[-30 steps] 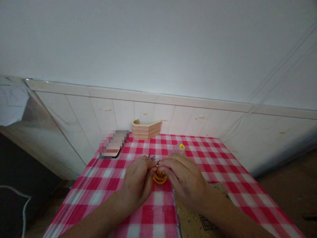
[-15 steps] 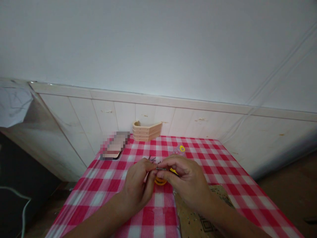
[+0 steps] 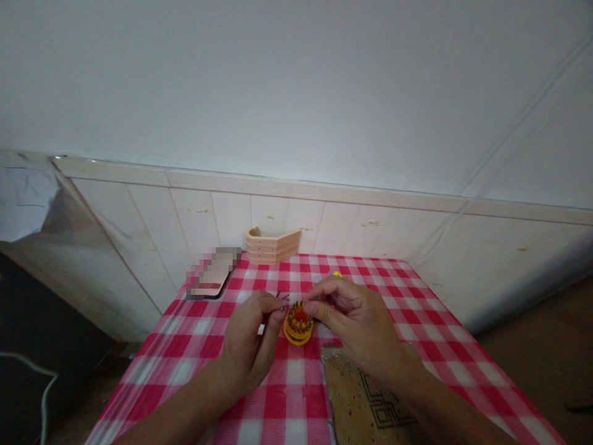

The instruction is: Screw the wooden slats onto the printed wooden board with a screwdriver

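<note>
Beside the left rim of a round yellow bit holder (image 3: pixel 298 337), my left hand (image 3: pixel 252 337) is closed, thumb and forefinger pinching a small metal screwdriver bit (image 3: pixel 282 308). Dark bits stand in rings around the holder's orange-red middle. My right hand (image 3: pixel 359 318) is closed in a pinch at the holder's right rim. What looks like a slim screwdriver is in its fingers, mostly hidden by them. A few thin dark pieces (image 3: pixel 279 295) show just beyond my left fingertips.
A brown package (image 3: pixel 345 395) with black print lies under my right forearm. A phone-like flat object (image 3: pixel 213 278), partly pixelated, and stacked pale wooden hooks (image 3: pixel 273 247) are at the back by the panelled wall (image 3: pixel 347 225). A red-and-white checked cloth (image 3: pixel 185 371) covers the table.
My hands have drawn apart; the metal shaft that spanned between their fingertips no longer does. The yellow bit holder, mostly covered before, now shows between them.
</note>
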A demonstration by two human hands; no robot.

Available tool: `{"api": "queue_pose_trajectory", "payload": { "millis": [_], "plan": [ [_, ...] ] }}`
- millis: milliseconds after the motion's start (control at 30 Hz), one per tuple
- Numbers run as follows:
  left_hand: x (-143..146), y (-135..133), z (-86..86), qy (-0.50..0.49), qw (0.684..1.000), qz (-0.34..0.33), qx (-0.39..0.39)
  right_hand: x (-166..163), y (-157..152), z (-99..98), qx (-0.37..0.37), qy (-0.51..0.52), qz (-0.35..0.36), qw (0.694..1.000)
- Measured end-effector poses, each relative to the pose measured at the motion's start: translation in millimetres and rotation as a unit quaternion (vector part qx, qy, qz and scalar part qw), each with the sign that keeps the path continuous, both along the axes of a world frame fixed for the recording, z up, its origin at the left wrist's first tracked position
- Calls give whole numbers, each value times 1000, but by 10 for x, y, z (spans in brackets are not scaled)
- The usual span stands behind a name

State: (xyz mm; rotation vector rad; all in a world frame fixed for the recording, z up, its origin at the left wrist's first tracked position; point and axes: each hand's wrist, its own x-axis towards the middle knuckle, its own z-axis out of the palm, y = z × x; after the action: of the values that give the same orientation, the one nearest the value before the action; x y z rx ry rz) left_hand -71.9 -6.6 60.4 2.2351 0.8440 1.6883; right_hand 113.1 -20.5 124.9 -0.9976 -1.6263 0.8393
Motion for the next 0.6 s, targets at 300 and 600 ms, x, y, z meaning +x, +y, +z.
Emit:
{"api": "queue_pose_trajectory", "payload": {
  "millis": [300, 600],
  "plan": [
    [-24, 143, -105, -71, 982, 110, -133, 289, 137, 159, 112, -278, -43, 953],
    [6, 149, -203, -71, 975, 69, -199, 191, 102, -62, 102, -386, 67, 914]
  ]
}}
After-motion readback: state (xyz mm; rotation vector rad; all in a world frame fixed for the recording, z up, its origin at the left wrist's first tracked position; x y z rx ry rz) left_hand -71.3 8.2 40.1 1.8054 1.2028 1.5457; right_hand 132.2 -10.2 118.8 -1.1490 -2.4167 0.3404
